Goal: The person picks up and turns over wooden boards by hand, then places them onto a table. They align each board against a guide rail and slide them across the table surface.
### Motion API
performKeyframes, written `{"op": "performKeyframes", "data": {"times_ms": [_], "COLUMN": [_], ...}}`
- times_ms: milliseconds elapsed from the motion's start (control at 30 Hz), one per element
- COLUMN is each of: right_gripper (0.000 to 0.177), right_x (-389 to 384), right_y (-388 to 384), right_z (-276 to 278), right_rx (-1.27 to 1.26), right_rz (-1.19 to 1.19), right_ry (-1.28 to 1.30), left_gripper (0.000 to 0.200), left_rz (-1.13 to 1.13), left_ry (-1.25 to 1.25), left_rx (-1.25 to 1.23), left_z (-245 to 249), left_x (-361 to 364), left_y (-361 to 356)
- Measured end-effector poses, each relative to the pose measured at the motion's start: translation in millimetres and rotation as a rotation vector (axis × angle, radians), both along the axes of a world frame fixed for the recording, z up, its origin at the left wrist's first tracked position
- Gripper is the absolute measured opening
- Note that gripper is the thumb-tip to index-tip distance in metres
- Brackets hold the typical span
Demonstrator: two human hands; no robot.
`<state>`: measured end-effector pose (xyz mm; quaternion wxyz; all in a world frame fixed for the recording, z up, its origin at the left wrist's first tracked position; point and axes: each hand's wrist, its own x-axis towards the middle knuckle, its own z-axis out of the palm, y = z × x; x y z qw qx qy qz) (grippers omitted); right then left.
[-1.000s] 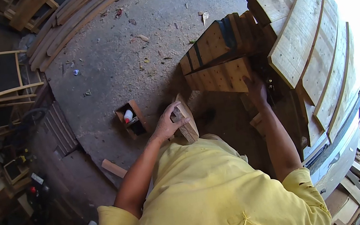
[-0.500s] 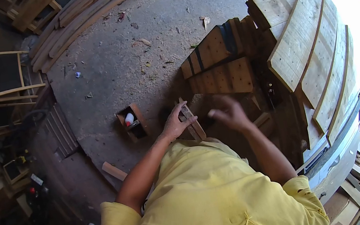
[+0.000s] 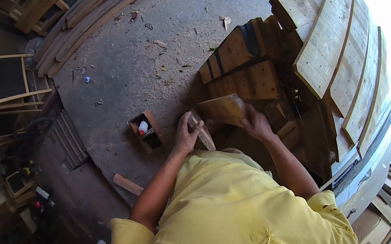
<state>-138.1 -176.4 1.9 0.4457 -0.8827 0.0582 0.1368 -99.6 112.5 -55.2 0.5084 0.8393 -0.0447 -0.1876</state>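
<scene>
In front of my waist, my left hand point(image 3: 185, 133) is closed around a short strip of wood point(image 3: 204, 137) that points down toward my shirt. To the right, my right hand point(image 3: 257, 123) grips one end of a flat wooden board point(image 3: 221, 109), slightly blurred by motion. The board's far end reaches left, close to the upper end of the strip. Left of my left hand, a small open wooden box point(image 3: 154, 124) stands on the floor. In it lies a white bottle point(image 3: 142, 127) with a red tip.
Large stacked planks point(image 3: 321, 58) rise close on my right, with wooden blocks point(image 3: 243, 84) beside them. Wood shavings litter the concrete floor point(image 3: 118, 83). Long boards point(image 3: 93, 23) lie at the upper left, and framed dark panels point(image 3: 0, 81) stand at the far left.
My right hand, without the board half a second ago, now holds it beside the strip. My left hand has shifted slightly left, and the strip it grips has turned.
</scene>
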Motion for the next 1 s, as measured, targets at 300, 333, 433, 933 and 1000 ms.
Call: {"op": "performKeyframes", "data": {"times_ms": [300,333,433,933,1000], "right_gripper": [0.044,0.044,0.053,0.050,0.050], "right_x": [15.5,14.2,10.8,-3.2,-0.4], "right_y": [-27.7,-29.8,-34.0,-52.8,-50.3], "right_z": [-22.0,-24.8,-30.9,-46.6,-44.7], "right_rx": [-0.436,-0.433,-0.400,-0.758,-0.774], "right_rz": [-0.244,-0.241,-0.258,-0.176,-0.170], "right_ry": [0.056,0.058,0.000,-0.085,-0.067], "left_gripper": [0.087,0.084,0.080,0.077,0.076], "left_rz": [0.362,0.515,0.774,0.904,0.887], "left_ry": [0.418,0.382,0.466,0.366,0.374], "left_rx": [0.353,0.267,-0.017,0.092,0.123], "left_z": [10.3,1.7,-2.2,-26.0,-19.3], "left_x": [12.6,10.4,10.4,16.3,18.7], "left_y": [72.7,84.1,113.8,205.3,206.5]}}
